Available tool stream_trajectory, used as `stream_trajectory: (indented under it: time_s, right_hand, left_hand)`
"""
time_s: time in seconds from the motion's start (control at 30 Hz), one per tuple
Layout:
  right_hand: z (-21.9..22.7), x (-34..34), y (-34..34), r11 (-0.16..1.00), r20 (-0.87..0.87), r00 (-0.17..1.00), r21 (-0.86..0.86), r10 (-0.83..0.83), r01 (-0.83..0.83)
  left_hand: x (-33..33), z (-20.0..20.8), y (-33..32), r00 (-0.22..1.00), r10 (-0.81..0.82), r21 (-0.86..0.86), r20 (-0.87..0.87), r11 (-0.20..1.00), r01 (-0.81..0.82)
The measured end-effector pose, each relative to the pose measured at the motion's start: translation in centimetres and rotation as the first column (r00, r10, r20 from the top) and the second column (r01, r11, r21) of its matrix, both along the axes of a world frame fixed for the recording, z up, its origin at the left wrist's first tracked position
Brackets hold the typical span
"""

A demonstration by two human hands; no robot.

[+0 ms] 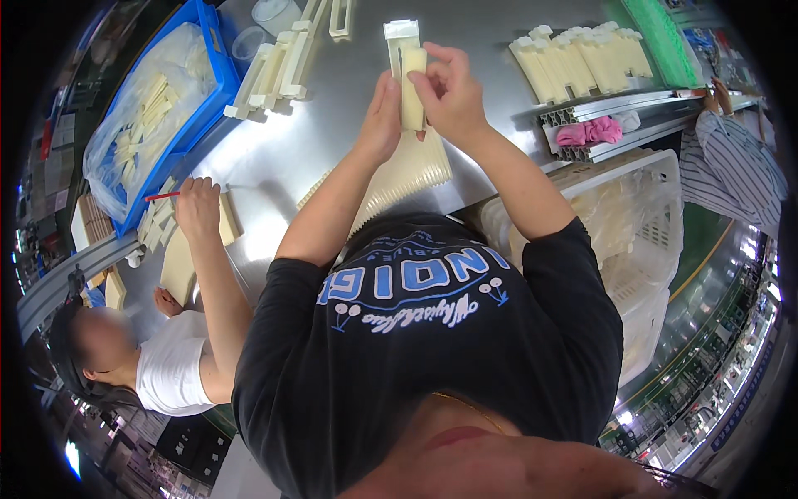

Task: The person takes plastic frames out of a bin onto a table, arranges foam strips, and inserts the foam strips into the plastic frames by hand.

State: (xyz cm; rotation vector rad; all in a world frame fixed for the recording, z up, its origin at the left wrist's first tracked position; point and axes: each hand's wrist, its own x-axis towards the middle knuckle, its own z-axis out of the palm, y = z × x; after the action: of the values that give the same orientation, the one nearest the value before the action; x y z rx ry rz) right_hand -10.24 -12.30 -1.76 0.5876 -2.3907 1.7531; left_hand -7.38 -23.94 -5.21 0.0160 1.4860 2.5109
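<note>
In front of my chest, over the metal table, my left hand (380, 122) is closed around the side of a long cream plastic frame (402, 35) with a boxy far end. My right hand (455, 93) pinches a narrow cream plastic strip (412, 101) between thumb and fingers. The strip lies along the frame; whether it sits inside cannot be told. Fingertips of the left hand are partly hidden behind the pieces. Just below both hands, a row of thin ridged cream strips (406, 173) lies close to my body.
Long cream channel pieces (281, 68) lie at the left; a cream row (580, 61) lies at the right, near a green mat (661, 41). A blue bin (218, 62) holds bagged strips. A co-worker's hand (198, 208) holds a red stick. White crates (665, 195) stand at my right.
</note>
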Motion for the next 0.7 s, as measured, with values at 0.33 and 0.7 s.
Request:
stream_trajectory:
  time_s: [0.33,0.7]
  right_hand:
    - [-0.2,-0.4,0.2,0.999,-0.088,0.996,0.036,0.003,0.0]
    - [0.3,-0.8,0.6,0.924,-0.456,0.887,0.304,-0.073,0.232]
  left_hand:
    - [-0.2,-0.3,-0.1,0.999,-0.01,-0.019,-0.037,1.0,0.009]
    - [-0.1,1.0,0.5,0.996,0.082,-0.13,-0.045,0.988,-0.087]
